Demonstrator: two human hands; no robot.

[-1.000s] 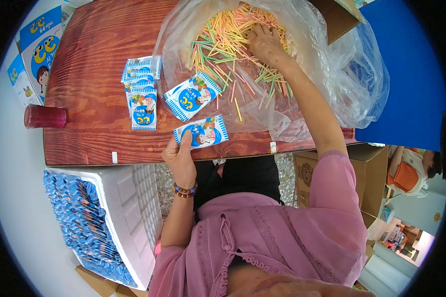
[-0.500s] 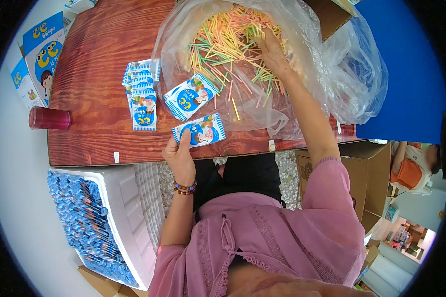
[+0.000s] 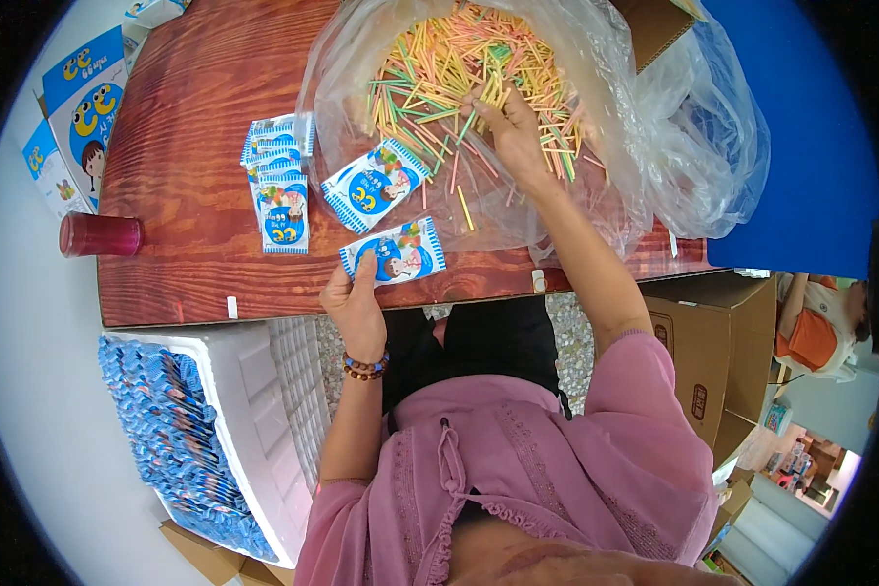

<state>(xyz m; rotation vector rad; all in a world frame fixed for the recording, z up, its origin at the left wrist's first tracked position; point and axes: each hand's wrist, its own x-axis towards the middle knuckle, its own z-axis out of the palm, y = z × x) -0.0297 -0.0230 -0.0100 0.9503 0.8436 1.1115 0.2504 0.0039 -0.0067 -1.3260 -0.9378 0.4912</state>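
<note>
My left hand (image 3: 355, 311) pinches the lower left end of a small blue-and-white packet (image 3: 405, 251) near the table's front edge. Just beyond it a few similar packets (image 3: 376, 184) lie stacked at a slant. My right hand (image 3: 518, 139) reaches over a heap of thin pastel candy sticks (image 3: 449, 54), yellow, pink and green, spread on a clear plastic bag (image 3: 606, 93). Its fingertips are closed on a few of the sticks. One loose yellow stick (image 3: 465, 209) lies on the plastic near the held packet.
More packets (image 3: 283, 210) overlap in a row to the left. A dark red cup (image 3: 101, 235) stands at the table's left edge. Below is a white foam box (image 3: 249, 430) full of blue packets; cardboard boxes (image 3: 698, 361) stand at right. Another person (image 3: 811, 337) is at far right.
My right hand has drawn back toward me and to the left across the heap, its fingers now closed on sticks. My left hand keeps its hold on the packet.
</note>
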